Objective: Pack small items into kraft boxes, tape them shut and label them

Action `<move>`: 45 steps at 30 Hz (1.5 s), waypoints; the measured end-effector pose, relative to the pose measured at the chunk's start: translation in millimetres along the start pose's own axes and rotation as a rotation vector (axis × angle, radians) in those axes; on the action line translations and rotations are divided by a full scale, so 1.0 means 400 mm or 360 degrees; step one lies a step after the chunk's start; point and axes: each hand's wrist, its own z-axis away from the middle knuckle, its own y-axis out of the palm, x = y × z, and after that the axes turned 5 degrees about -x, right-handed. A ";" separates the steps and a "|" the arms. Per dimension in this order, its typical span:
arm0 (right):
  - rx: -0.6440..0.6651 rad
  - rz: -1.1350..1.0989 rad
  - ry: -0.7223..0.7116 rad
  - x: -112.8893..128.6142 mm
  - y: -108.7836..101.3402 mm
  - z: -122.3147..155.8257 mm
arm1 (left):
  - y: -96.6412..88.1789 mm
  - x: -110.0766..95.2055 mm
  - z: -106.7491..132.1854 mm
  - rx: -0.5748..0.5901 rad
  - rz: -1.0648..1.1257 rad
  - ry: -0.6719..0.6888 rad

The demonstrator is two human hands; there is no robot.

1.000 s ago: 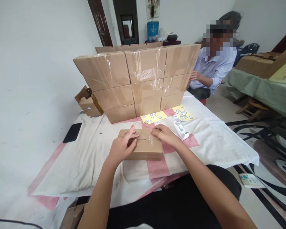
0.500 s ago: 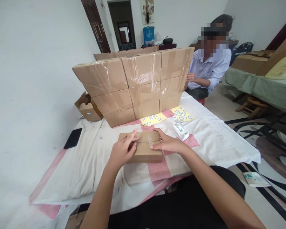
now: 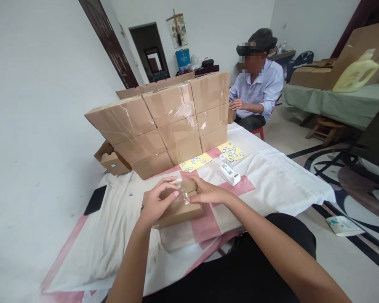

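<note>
A small closed cardboard box (image 3: 180, 216) lies on the cloth-covered table in front of me. A strip of clear tape (image 3: 183, 189) stands partly lifted off its top, between my hands. My left hand (image 3: 159, 201) is over the box's left side, thumb and fingers closed on the tape's edge. My right hand (image 3: 206, 191) grips the box's right end, with the thumb on top near the tape and the fingers toward the far edge. A white tape dispenser or label device (image 3: 230, 174) sits beyond my right hand.
A wall of taped cardboard boxes (image 3: 180, 120) stands across the table. Yellow sheets with small labels (image 3: 196, 162) lie before it. At left are a black phone (image 3: 95, 200) and an open carton (image 3: 112, 162). A person (image 3: 255, 88) sits behind at right, hands on a box.
The view has shifted. My left fingers have curled in from lying on the box top, and the tape now shows raised between my hands. The box is slightly tilted in view.
</note>
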 end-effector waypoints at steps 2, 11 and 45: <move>0.0143 -0.0012 -0.0037 -0.004 -0.012 0.002 | 0.016 -0.025 -0.008 0.0055 0.0056 -0.0099; 0.0172 -0.0026 0.0016 -0.023 -0.014 0.004 | 0.032 -0.012 -0.004 0.0010 0.0215 -0.0367; 0.0182 -0.0122 -0.0191 -0.050 -0.011 -0.018 | 0.010 0.023 -0.003 0.0270 0.0406 -0.0417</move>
